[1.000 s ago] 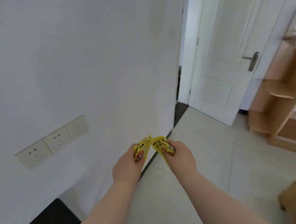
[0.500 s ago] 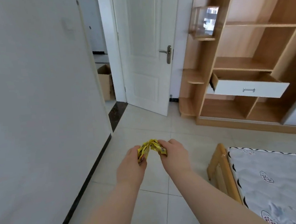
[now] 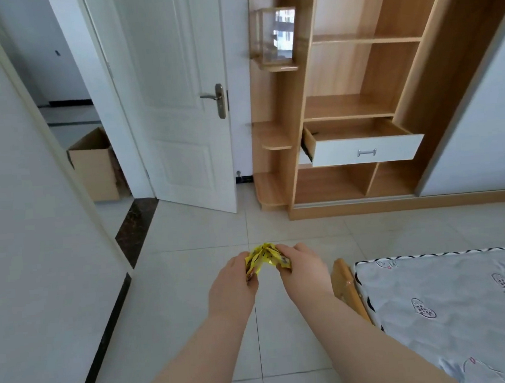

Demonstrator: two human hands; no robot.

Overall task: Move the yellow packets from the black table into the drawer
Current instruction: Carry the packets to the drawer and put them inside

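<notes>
Yellow packets [image 3: 264, 257]: bunched between both hands, out front above the floor tiles [image 3: 192, 285].
Left hand [image 3: 232, 285]: fingers closed on the bundle's left end.
Right hand [image 3: 303, 273]: fingers pinching its right end.
Key relation: open drawer [image 3: 365, 149] lies ahead and to the right, well apart; right hand is nearer.
Drawer: pulled out of the wooden wardrobe [image 3: 388, 98], long side facing us.
Room: white door [image 3: 176, 107] left, bed [image 3: 450, 306] low right.

A home bedroom: patterned mattress [image 3: 450, 303], wooden wardrobe shelving [image 3: 359, 106] with open drawer [image 3: 365, 152], white door [image 3: 176, 107].
</notes>
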